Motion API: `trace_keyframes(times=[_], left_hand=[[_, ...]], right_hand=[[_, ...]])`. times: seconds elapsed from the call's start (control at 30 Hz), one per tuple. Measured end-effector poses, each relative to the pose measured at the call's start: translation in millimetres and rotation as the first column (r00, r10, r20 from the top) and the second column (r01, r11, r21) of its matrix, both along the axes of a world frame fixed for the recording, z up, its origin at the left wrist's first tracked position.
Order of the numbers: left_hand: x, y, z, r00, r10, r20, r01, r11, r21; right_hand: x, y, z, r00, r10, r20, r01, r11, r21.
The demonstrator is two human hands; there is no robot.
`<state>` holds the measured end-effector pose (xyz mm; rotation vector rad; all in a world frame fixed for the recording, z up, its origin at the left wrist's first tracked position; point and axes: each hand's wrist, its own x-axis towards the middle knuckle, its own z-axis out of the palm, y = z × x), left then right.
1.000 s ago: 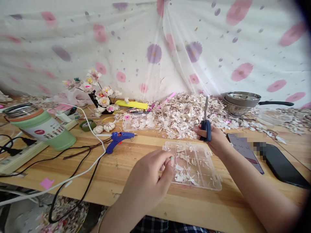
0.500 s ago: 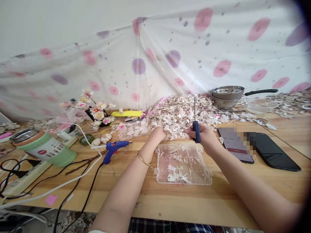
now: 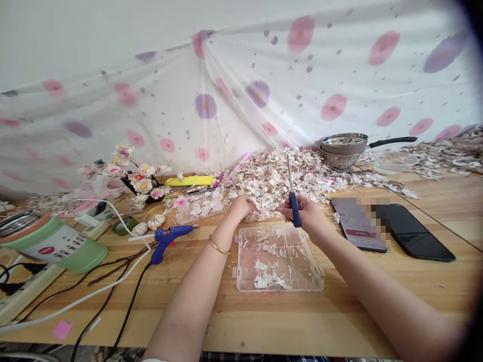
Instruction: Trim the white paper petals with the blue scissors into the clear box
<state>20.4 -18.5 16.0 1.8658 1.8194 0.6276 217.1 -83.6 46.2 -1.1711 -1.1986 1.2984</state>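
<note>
My right hand (image 3: 307, 216) grips blue-handled scissors (image 3: 294, 208), seen edge-on with the thin metal part pointing up. Its fingertips reach left, just in front of a heap of whitish, petal-like flakes (image 3: 269, 176). My left hand (image 3: 242, 206), below a gold bangle, is at the heap's near edge with its fingers curled together; whatever they pinch is too small to make out. Between my forearms lies a clear divided plastic box (image 3: 245, 281), with white scraps (image 3: 269, 277) scattered in it.
A blue glue gun (image 3: 166, 241) with cables lies left, beside a green jar (image 3: 81, 251) and a power strip (image 3: 22, 296). Artificial flowers (image 3: 143, 181) stand behind. On the right are two phones (image 3: 422, 234), with stacked metal pans (image 3: 343, 148) at the back.
The whole view has shifted, so most things sit further left. The scissors have tilted slightly leftward in my right hand. Both hands stay by the flake heap.
</note>
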Motion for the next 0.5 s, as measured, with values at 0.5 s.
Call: trace_keyframes(times=[0.5], left_hand=[[-42.5, 9.8, -11.1, 0.987, 0.118, -0.114, -0.114, 0.993, 0.039]], right_hand=[[-5.7, 2.7, -16.3, 0.997, 0.008, 0.07, -0.006, 0.999, -0.038]])
